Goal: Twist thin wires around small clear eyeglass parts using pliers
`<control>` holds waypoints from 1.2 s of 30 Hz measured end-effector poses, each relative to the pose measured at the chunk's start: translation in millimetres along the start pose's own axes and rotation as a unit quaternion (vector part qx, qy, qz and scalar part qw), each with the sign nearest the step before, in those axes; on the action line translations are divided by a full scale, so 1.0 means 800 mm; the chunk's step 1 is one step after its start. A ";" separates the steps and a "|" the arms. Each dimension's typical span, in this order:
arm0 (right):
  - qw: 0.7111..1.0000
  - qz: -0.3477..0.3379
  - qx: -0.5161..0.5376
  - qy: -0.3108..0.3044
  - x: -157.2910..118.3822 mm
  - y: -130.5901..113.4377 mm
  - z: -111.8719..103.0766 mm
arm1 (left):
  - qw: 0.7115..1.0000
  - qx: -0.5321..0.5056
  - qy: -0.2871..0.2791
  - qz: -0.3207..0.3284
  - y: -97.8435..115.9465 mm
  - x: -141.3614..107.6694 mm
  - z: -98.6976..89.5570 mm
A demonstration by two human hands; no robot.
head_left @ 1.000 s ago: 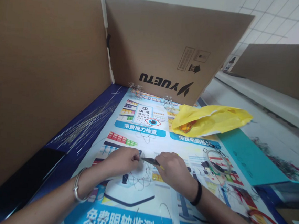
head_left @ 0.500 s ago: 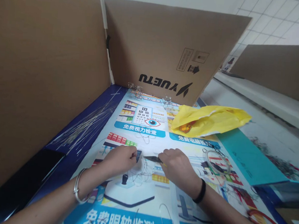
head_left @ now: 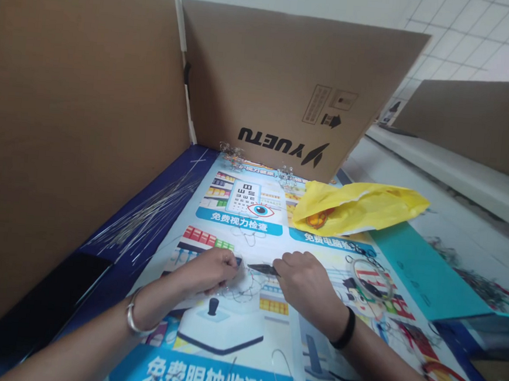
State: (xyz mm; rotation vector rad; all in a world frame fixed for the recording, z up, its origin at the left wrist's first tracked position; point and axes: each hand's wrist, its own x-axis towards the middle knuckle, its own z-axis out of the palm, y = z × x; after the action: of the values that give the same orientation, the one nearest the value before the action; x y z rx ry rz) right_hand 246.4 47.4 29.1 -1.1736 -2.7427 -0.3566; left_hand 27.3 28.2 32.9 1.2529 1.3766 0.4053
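Observation:
My right hand is closed around a pair of needle-nose pliers; the dark pointed jaws face left, and the fingers cover the handles. Just left of the jaw tips, my left hand is pinched on a thin wire, most of it too fine to make out. Below and between both hands are faint curved wires over the printed poster. A bent wire hook lies nearer to me.
Long straight wires lie at the left on blue cloth. Cardboard panels stand at the back and left. A yellow bag, a wire coil and a red ring are on the right. Clustered wire pieces sit at the back.
My left hand has turned slightly at the wrist, its fingers shifting a little right. The pliers' jaws stay close to it, and the right hand has barely moved.

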 end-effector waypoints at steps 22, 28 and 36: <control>0.990 0.029 0.109 -0.082 0.003 -0.003 0.004 | 0.991 0.079 0.042 0.104 -0.017 0.004 -0.001; 0.983 0.037 0.155 -0.093 0.005 -0.004 0.007 | 0.994 -0.025 -0.028 0.100 -0.003 -0.003 -0.005; 0.979 0.037 0.178 -0.093 0.004 -0.004 0.012 | 0.985 0.001 -0.008 0.175 -0.003 0.002 -0.006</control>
State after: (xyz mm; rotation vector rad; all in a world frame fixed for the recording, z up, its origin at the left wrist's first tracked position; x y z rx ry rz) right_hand 241.5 49.7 20.0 -1.2564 -2.7442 0.2561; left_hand 22.7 30.2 31.3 1.5019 1.1431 0.6342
